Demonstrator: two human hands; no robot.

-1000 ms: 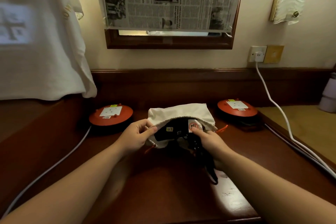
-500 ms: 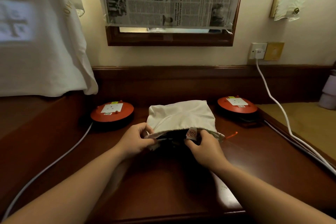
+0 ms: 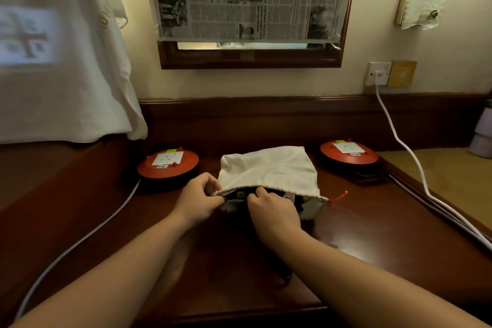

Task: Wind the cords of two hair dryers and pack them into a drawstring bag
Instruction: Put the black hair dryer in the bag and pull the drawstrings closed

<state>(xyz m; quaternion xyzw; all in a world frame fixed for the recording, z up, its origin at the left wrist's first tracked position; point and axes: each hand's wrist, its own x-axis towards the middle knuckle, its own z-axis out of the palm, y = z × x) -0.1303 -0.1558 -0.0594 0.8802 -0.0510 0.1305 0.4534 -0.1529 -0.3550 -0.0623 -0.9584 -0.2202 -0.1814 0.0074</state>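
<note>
A cream drawstring bag (image 3: 269, 168) lies on the dark wooden desk (image 3: 372, 234), its mouth facing me. Black hair dryer parts (image 3: 239, 194) show inside the opening; most of them are hidden by the cloth. My left hand (image 3: 198, 198) pinches the bag's upper rim at the left corner. My right hand (image 3: 271, 212) is at the mouth, fingers curled on the rim and the black contents. An orange drawstring end (image 3: 339, 197) sticks out at the bag's right. A dark cord end (image 3: 285, 273) lies under my right forearm.
Two orange cable reels (image 3: 167, 164) (image 3: 348, 153) sit left and right of the bag. White cables (image 3: 399, 141) (image 3: 80, 242) run from the wall socket (image 3: 379, 73) and along both desk sides. A white garment (image 3: 61, 61) hangs at left. A newspaper-covered mirror (image 3: 250, 0) hangs above.
The bag's top cloth has come down over the dryers, hiding most of them. My right hand has shifted left along the mouth. The black cord trailing toward me is mostly out of sight.
</note>
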